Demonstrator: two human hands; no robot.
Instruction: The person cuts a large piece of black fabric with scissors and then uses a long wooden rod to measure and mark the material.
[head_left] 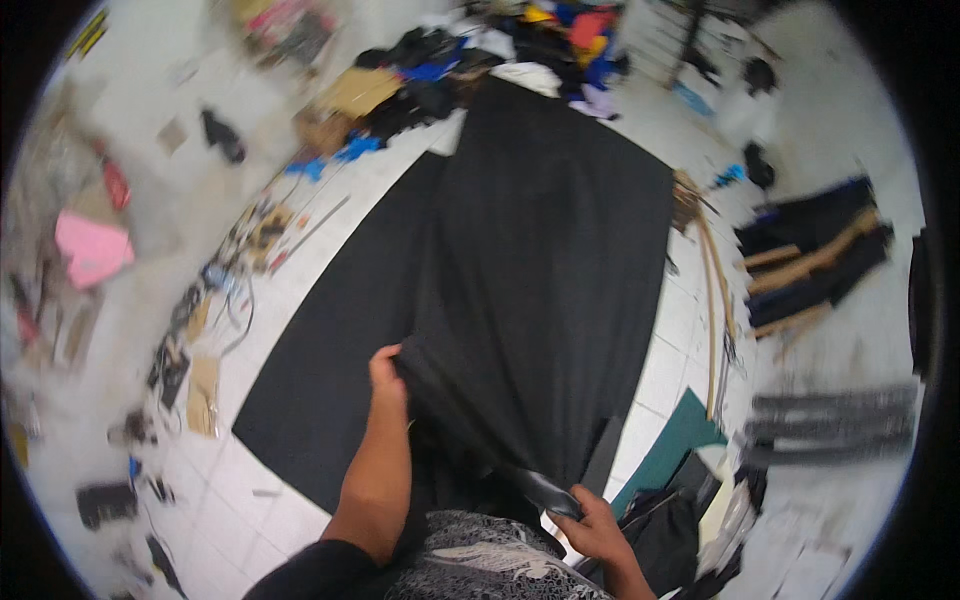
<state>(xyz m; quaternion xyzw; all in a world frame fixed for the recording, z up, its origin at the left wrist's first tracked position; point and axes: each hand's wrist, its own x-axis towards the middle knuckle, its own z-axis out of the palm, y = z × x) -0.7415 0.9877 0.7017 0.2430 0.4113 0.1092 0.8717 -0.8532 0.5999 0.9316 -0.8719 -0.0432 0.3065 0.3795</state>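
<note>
A large black sheet (540, 240) of cloth-like material stretches away from me, its near edge lifted. At the left end of that edge is my left hand (385, 368), closed around the material. My right hand (592, 525) is closed on the sheet's near right part, lower and close to my body. Beside its fingers a glossy black patch (545, 492) shows, perhaps the sheet's folded underside. Beneath, another black sheet (330, 350) lies flat on the white tiled floor, reaching out to the left. The fingers of both hands are partly hidden.
A heap of coloured cloth scraps (430, 75) lies at the far end. Small clutter and a cardboard piece (203, 396) line the left side. On the right are long wooden strips (712, 300), a dark green piece (672, 445) and dark bundles (815, 250).
</note>
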